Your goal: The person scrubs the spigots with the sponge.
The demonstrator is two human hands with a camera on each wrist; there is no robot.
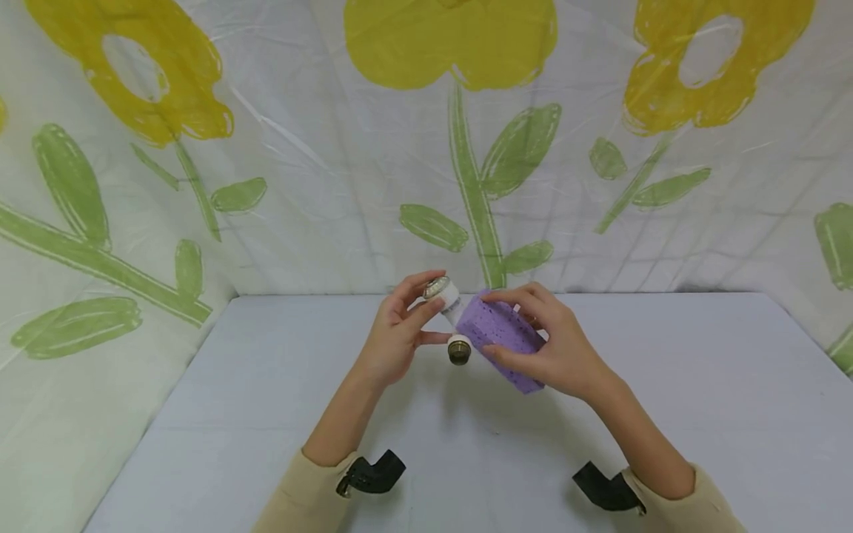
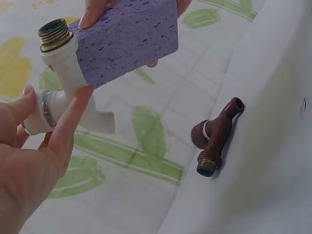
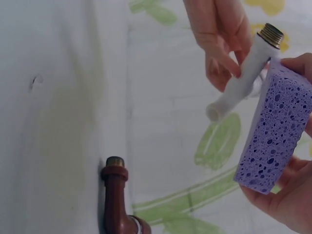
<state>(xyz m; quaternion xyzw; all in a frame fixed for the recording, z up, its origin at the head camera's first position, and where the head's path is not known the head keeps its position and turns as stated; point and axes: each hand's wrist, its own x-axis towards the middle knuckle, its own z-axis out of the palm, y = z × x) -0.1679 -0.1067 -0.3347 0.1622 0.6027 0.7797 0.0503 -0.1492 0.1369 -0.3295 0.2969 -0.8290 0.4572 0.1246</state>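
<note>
ur L hand [image 1: 395, 337] has fingers gripping the white pipe fitting [image 2: 69, 69], ur R hand [image 1: 560, 346] pinches the purple sponge [image 1: 501, 332] vs it, abt 4 o'clock.

Bare L hand [image 1: 389, 344] & bare R hand [image 1: 566, 352] raised in front, near each other but apart, both gripping. L lower finger [image 1: 435, 338] stretched twd R side. R fingers [image 1: 533, 297] arched up top, R thumb [image 1: 516, 360] below. Bare L forearm [image 1: 340, 426] & bare R forearm [image 1: 649, 440] angle inward, beige cloth sleeves [image 1: 306, 492] ending partway along each.
</note>
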